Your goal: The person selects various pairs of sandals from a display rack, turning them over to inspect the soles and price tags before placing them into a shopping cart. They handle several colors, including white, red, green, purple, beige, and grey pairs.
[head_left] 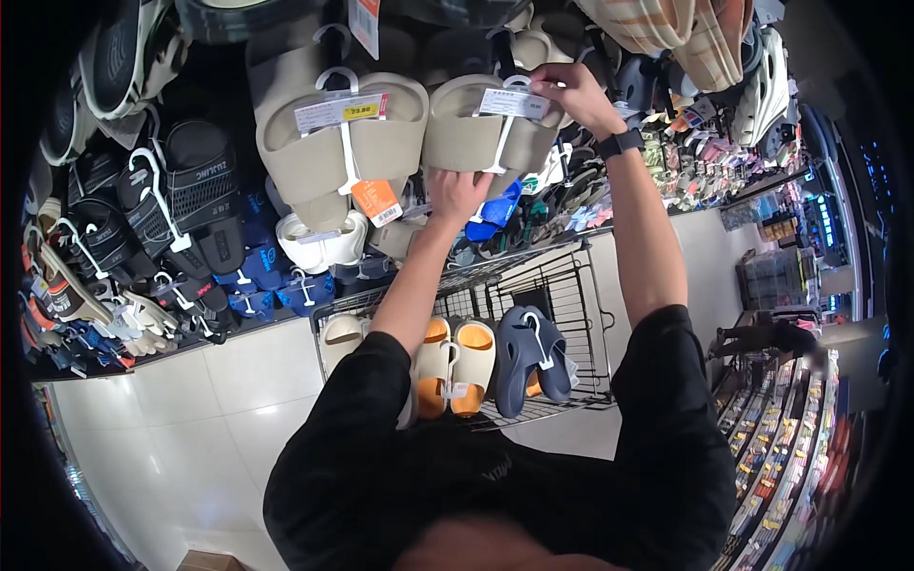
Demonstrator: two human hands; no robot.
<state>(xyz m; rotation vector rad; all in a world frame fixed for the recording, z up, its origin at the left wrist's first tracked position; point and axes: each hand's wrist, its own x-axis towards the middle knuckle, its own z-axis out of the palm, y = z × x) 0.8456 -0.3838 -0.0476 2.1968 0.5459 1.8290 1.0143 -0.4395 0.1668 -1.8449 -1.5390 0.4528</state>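
Note:
A pair of beige slide sandals (459, 137) hangs on a white plastic hanger (505, 143) at the rack, behind a white price label (515, 103). My left hand (460, 195) holds the pair from below, its fingertips partly hidden behind the lower edge. At the label's upper right corner, my right hand (576, 93) has thumb and forefinger pinched together, beside the right slide. A second pair of beige slides (386, 143) hangs just to the left, with a yellow-marked price label (343, 111) and an orange tag (377, 202).
Below stands a black wire shopping cart (592, 319) carrying cream-and-orange slides (473, 362) and dark navy slides (519, 366). Black sandals (195, 190) and white clogs (322, 240) hang on the left. A person (776, 338) is farther off in the right aisle.

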